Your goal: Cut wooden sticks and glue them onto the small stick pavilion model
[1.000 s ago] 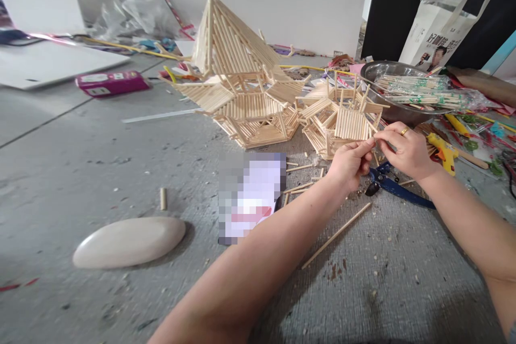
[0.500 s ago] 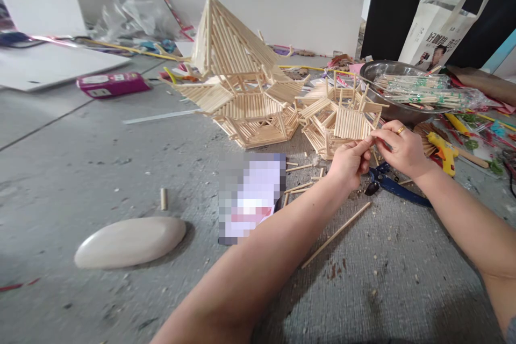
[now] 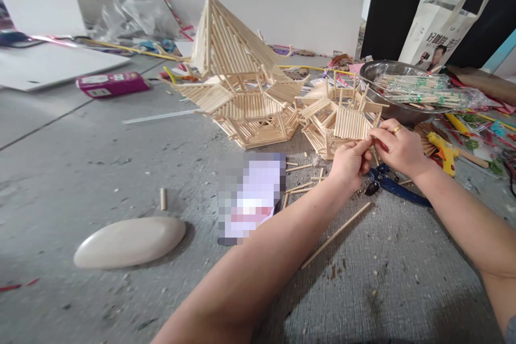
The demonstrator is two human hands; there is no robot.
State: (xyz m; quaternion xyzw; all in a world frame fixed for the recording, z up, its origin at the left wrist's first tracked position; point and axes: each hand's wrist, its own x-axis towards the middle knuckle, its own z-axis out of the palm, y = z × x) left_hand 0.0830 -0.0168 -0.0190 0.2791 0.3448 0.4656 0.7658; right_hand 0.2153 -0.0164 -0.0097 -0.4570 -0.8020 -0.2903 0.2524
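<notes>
A small framework of wooden sticks (image 3: 350, 124) stands on the floor at right of centre. At its near right corner the fingers of my left hand (image 3: 351, 162) are pinched together. My right hand (image 3: 398, 146), with a ring on one finger, is pinched at the same spot, its fingertips meeting those of the left. Whatever lies between the fingertips is too small and covered to make out. Blue-handled cutters (image 3: 397, 187) lie just below the right hand. Left of the framework rises a larger stick pavilion (image 3: 237, 64) with a pointed roof.
Loose sticks (image 3: 336, 235) and a blurred-out phone (image 3: 258, 193) lie near my left forearm. A metal bowl (image 3: 403, 113) holds bagged sticks behind my right hand. A yellow glue gun (image 3: 442, 153) lies at right. A smooth pale oval object (image 3: 131, 242) and purple pack (image 3: 113, 85) lie at left.
My right hand has shifted very slightly left, toward the left fingertips. Everything else stays in place.
</notes>
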